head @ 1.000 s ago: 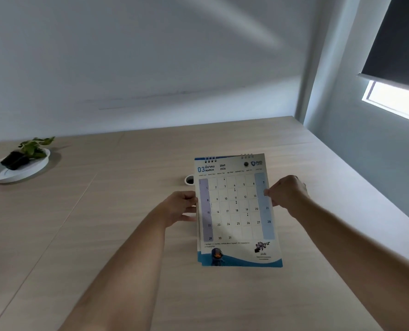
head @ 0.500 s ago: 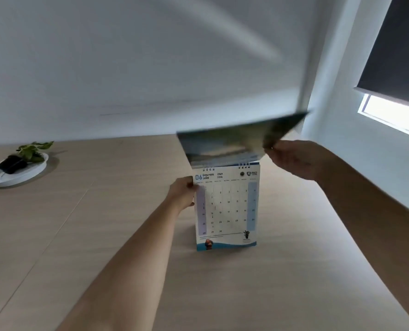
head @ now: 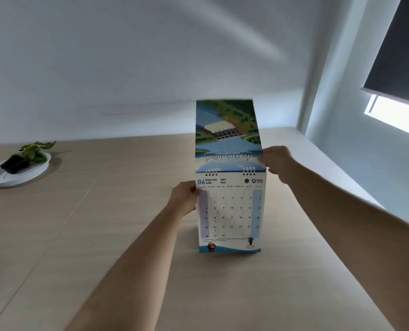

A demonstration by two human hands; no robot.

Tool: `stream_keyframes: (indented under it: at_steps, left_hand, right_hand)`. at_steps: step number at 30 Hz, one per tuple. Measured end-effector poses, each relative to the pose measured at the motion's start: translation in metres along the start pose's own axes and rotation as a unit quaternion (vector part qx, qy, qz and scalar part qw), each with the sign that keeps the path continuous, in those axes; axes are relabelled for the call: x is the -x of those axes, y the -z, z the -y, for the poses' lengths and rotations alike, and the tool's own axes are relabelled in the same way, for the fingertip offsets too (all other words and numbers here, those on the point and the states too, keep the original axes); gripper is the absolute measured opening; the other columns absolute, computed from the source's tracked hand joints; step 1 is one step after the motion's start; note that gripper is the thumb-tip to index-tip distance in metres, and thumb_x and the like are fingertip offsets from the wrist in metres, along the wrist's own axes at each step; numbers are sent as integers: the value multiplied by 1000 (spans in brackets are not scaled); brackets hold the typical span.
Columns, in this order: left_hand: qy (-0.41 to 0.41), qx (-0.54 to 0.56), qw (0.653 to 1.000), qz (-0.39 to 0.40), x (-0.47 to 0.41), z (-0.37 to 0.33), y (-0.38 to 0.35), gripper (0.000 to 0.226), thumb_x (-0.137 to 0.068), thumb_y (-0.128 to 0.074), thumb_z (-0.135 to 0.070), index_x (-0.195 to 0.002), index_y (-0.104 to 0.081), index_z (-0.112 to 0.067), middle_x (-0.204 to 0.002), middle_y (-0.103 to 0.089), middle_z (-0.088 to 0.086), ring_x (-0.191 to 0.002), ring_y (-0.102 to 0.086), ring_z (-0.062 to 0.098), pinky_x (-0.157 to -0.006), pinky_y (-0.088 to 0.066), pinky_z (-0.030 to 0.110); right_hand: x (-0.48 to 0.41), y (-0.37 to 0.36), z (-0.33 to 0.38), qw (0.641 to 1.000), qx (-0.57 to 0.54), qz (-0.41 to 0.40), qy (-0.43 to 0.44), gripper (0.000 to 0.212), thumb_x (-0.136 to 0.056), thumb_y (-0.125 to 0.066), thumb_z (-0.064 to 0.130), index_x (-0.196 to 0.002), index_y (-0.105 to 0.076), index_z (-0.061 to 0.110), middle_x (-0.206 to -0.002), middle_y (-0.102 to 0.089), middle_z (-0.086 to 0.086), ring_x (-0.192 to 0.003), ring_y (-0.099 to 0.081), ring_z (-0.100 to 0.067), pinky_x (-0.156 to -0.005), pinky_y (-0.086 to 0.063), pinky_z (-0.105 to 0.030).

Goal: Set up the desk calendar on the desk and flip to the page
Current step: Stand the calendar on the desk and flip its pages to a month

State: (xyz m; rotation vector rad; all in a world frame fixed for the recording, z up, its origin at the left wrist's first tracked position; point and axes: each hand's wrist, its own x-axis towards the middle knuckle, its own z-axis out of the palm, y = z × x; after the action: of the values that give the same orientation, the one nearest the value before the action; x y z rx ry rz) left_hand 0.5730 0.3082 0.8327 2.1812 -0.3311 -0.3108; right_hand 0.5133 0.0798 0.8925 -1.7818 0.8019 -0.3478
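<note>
The spiral-bound desk calendar (head: 231, 216) stands upright on the light wooden desk (head: 103, 235), its lower edge on the surface. The page facing me reads 06 June. My left hand (head: 185, 201) grips the calendar's left edge near the top. My right hand (head: 276, 163) pinches the right edge of the flipped pages (head: 227, 132), which stand straight up above the wire binding. Their back shows a blue and green picture of a dam, upside down.
A white dish (head: 17, 173) with a small potted plant sits at the desk's far left. A white wall runs behind the desk. A window with a dark roller blind (head: 399, 51) is at the right, beyond the desk's right edge.
One second ago the calendar showed March, leaning back in both hands. My right hand has lifted several pages over the binding, from tilted toward me to upright. June now shows.
</note>
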Motion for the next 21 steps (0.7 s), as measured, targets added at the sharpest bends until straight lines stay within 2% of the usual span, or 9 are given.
stream_keyframes:
  at_steps: [2,5,8,10,13,15,17,19,21]
  left_hand:
    - [-1,-10,1000,-4,-2,2,0,30,-96,-44,-14,-112,-68,-6,-113,-70,14,-97,-67,33,-84,-59,43]
    - [3,-19,1000,-2,-2,1,-1,29,-94,-43,-15,-106,-68,-5,-110,-70,13,-98,-67,33,-83,-58,44]
    - [0,-82,996,-34,1,2,-2,26,-90,-48,-25,-73,-62,-12,-93,-71,8,-76,-60,22,-67,-52,31]
    - [3,-83,994,-68,3,6,-3,25,-87,-54,-36,-78,-57,-13,-87,-68,4,-73,-56,19,-63,-44,27]
    - [19,10,999,-35,3,2,-7,34,-88,-59,-39,-101,-51,-9,-95,-59,1,-83,-55,18,-59,-39,24]
    - [25,62,998,-11,2,-6,-11,31,-90,-57,-36,-103,-47,-9,-97,-56,1,-80,-53,14,-55,-36,22]
    - [29,90,995,-21,1,-7,-14,28,-92,-55,-35,-99,-44,-10,-97,-56,2,-71,-51,8,-53,-35,21]
    - [32,108,993,-35,-1,-5,-14,29,-93,-54,-34,-102,-46,-8,-101,-59,5,-71,-52,8,-53,-35,21]
    - [27,116,992,-37,0,-1,-15,35,-94,-53,-32,-114,-49,-5,-110,-61,8,-81,-57,15,-54,-38,20]
  right_hand:
    - [1,-13,-17,999,0,-12,-35,12,-80,-59,15,-80,-61,3,-93,-66,-17,-76,-56,-26,-68,-47,-35]
    - [9,-22,-36,996,-16,2,-86,38,-81,-50,49,-74,-55,11,-107,-70,-17,-88,-62,-29,-90,-52,-44]
    - [19,-23,-45,991,-52,34,-121,60,-82,-36,69,-91,-58,15,-105,-65,-13,-104,-59,-34,-95,-47,-47]
    - [21,-24,-49,986,-79,68,-129,67,-82,-31,73,-101,-60,16,-103,-63,-12,-103,-57,-35,-94,-45,-48]
    - [23,-27,-51,976,-151,96,-122,57,-85,-33,69,-85,-59,18,-91,-64,-9,-92,-60,-30,-92,-47,-46]
    - [24,-28,-49,970,-183,103,-119,51,-87,-35,65,-80,-56,19,-83,-62,-6,-84,-61,-27,-91,-47,-45]
    - [24,-29,-47,968,-192,113,-115,48,-88,-37,62,-80,-56,19,-80,-61,-5,-77,-60,-23,-91,-47,-45]
    - [24,-30,-45,968,-189,121,-115,46,-88,-38,61,-80,-55,19,-80,-61,-4,-81,-61,-24,-94,-46,-45]
    - [24,-29,-44,967,-189,127,-112,46,-89,-37,60,-80,-55,19,-82,-62,-5,-89,-60,-27,-95,-46,-46]
